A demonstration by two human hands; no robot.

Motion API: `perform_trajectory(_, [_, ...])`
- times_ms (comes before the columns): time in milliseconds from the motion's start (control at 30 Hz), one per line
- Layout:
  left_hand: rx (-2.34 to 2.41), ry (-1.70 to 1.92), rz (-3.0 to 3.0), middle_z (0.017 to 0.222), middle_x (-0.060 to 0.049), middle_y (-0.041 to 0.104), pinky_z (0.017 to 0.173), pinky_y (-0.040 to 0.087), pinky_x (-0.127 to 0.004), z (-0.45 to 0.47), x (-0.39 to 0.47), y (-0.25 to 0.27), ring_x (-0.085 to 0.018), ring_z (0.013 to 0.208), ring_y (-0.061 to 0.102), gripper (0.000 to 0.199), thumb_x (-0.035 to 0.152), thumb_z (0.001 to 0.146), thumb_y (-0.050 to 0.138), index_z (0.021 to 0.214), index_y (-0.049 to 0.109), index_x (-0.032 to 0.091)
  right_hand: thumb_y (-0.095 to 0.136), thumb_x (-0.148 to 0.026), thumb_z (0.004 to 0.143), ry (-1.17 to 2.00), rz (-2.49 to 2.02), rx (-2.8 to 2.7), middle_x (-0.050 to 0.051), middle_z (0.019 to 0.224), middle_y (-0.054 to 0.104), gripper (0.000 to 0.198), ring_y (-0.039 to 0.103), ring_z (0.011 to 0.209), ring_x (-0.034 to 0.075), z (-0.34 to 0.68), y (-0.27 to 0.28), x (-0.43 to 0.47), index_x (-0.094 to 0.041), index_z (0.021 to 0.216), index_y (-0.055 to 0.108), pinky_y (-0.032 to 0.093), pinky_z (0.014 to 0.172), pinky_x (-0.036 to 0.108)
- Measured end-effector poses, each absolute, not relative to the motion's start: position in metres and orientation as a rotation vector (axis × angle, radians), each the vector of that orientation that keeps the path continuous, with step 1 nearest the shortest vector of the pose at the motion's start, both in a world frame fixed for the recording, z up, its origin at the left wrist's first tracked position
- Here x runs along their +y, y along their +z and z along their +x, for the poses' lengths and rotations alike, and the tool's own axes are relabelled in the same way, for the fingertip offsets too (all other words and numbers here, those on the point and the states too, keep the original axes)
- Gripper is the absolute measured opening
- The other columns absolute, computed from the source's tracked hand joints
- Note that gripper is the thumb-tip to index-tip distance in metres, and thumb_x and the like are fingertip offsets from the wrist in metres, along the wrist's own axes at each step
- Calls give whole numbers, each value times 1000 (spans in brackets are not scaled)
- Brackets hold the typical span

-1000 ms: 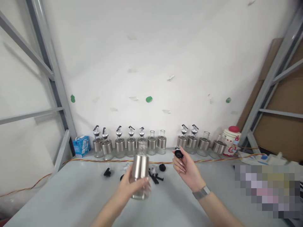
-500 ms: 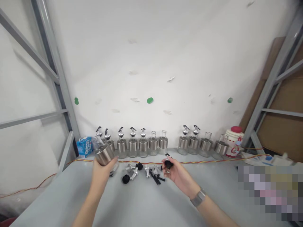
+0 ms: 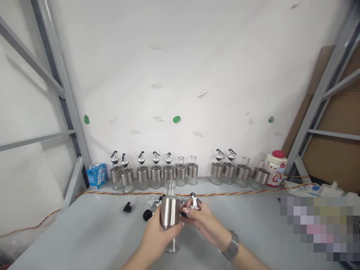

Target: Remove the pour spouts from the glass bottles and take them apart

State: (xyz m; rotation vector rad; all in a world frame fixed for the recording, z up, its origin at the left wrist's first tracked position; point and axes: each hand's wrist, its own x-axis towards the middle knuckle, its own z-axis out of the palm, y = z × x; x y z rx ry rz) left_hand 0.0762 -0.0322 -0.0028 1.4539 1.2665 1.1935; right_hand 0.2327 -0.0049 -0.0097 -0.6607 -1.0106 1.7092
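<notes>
My left hand is wrapped round an open-necked glass bottle with a brushed metal sleeve, held nearly upright over the front of the table. Just to its right, my right hand grips a silver pourer spout with a black flip lid, apart from the bottle's neck. Behind the hands lie loose spout parts, partly hidden: a silver piece and a round black cap. Further left lies a small black part.
Along the wall stand several similar bottles, some with spouts, some open-necked. A blue carton is at the left, a white jar with red lid at the right. A twisted red-yellow wire crosses the table.
My left hand has brought the bottle from the left to the middle and straightened it. My right hand has moved slightly lower, and the spout in it has turned upright.
</notes>
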Motion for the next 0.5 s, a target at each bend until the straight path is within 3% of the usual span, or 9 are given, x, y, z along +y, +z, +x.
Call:
perform_trajectory(267, [1274, 1137, 1760, 89, -4, 66, 81, 37, -33, 75, -36, -5, -25, 80, 59, 32, 29, 65, 62, 97, 58, 24, 79, -16, 47, 1412, -793, -1114, -6, 63, 53, 37, 49, 61, 11, 212, -22, -14, -18, 65, 46, 41, 59, 23])
perform_trajectory(367, [1281, 1198, 1832, 98, -5, 65, 93, 27, -39, 73, -35, -13, -27, 90, 57, 47, 28, 63, 64, 109, 53, 25, 78, -17, 49, 1374, -821, -1102, -5, 64, 53, 37, 48, 62, 11, 211, -22, -16, -19, 65, 44, 41, 59, 24])
perform_trajectory(500, [1401, 1153, 2040, 110, -6, 61, 97, 20, -44, 72, -32, -24, -26, 102, 53, 67, 27, 67, 59, 127, 32, 24, 77, -20, 53, 1386, -842, -1035, -5, 62, 51, 37, 48, 60, 11, 210, -20, -19, -18, 64, 42, 41, 59, 25])
